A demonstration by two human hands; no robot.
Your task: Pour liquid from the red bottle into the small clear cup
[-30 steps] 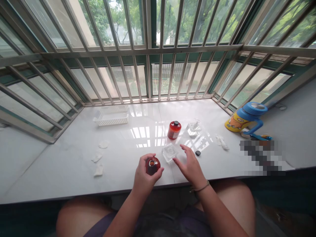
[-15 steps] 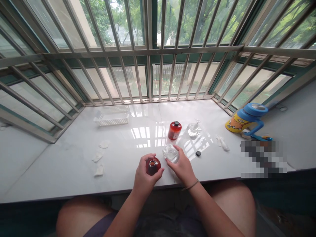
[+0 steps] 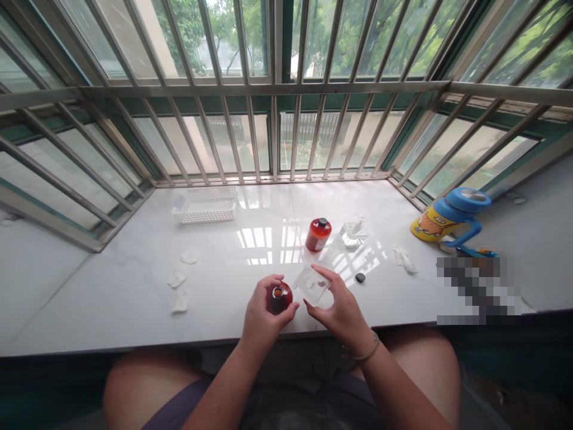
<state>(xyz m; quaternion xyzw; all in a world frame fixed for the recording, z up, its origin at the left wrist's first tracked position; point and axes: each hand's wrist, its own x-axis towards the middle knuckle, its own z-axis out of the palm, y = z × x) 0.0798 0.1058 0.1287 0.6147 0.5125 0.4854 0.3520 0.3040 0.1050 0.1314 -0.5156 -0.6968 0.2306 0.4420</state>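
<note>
My left hand (image 3: 264,307) is wrapped round a dark red-brown bottle (image 3: 283,300) whose neck is uncapped. Beside it, my right hand (image 3: 335,304) grips a clear square bottle (image 3: 311,285) between thumb and fingers, tilted a little toward the red-brown one, the two apart. A black cap (image 3: 360,278) lies on the white counter to the right. Farther back stands a second red bottle (image 3: 318,236) with its black cap on. Next to that is another clear square bottle (image 3: 353,235) with a pump top.
A white perforated basket (image 3: 206,215) sits at the back left. Several crumpled white tissues (image 3: 178,279) lie on the left, another tissue (image 3: 404,260) on the right. A blue and yellow jug (image 3: 450,216) stands at the right. Window bars (image 3: 273,89) enclose the counter (image 3: 120,298).
My right hand has turned, tipping the clear square bottle further toward the left. My left hand still holds the red-brown bottle in nearly the same place. The view has shifted slightly.
</note>
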